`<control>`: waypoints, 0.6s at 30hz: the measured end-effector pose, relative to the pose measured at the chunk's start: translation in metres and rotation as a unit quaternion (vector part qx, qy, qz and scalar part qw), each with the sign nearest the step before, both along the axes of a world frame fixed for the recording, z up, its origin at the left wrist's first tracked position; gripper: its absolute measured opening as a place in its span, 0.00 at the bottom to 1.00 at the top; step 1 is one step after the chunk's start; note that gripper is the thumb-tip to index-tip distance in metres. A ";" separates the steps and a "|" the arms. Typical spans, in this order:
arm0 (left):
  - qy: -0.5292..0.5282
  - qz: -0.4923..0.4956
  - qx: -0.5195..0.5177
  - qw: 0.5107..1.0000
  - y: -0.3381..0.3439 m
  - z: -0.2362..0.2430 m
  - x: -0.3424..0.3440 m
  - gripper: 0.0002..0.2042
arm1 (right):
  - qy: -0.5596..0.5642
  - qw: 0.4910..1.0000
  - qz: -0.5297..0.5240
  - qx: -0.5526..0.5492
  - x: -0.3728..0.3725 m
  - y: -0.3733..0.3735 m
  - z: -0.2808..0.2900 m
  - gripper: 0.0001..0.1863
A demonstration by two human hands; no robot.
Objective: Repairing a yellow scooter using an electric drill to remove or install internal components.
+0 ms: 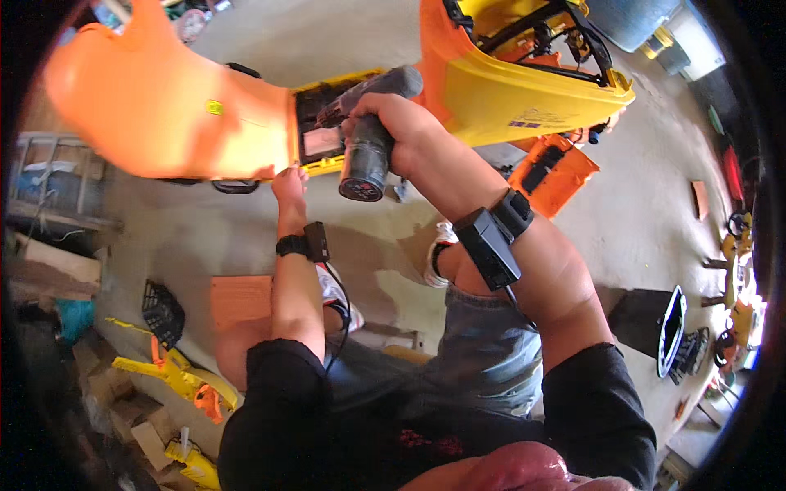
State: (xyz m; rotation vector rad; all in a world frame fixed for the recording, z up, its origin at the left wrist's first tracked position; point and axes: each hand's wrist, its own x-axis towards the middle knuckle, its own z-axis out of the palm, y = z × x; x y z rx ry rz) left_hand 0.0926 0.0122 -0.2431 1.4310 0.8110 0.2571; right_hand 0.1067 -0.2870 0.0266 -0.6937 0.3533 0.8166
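My right hand is wrapped round the grip of a dark cordless drill. Its nose points left and down, over the dark open section of a scooter's yellow-edged floor. A pinkish block-like part shows beside the drill; the tip of the tool cannot be made out. At the near edge of the large orange body panel, my left hand has its fingers curled in against the yellow rim. Whatever small thing they may pinch is too small to tell. Black devices are strapped to both my forearms.
The scooter's yellow and orange body stands at the back, its frame exposed at the top. An orange panel lies on the floor to the right. Yellow parts and a black basket-like piece lie at the left. A black sheet lies at the right.
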 end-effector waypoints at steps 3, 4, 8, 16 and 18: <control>-0.045 -0.068 -0.035 0.996 -0.050 0.094 -0.005 0.09 | -0.032 0.997 -0.025 0.062 0.004 -0.014 -0.016 0.12; -0.057 -0.083 -0.022 0.995 -0.054 0.134 -0.012 0.10 | -0.074 0.995 0.009 0.070 -0.001 -0.016 -0.010 0.13; -0.106 -0.203 0.066 0.971 -0.102 0.252 -0.046 0.16 | -0.170 0.980 -0.034 0.093 -0.018 -0.007 -0.004 0.08; -0.178 -0.369 0.228 0.883 -0.183 0.309 -0.135 0.29 | -0.281 0.913 -0.077 0.285 -0.053 -0.003 0.017 0.20; -0.209 -0.320 0.340 0.860 -0.183 0.297 -0.141 0.31 | -0.297 0.899 -0.067 0.314 -0.061 -0.002 0.026 0.21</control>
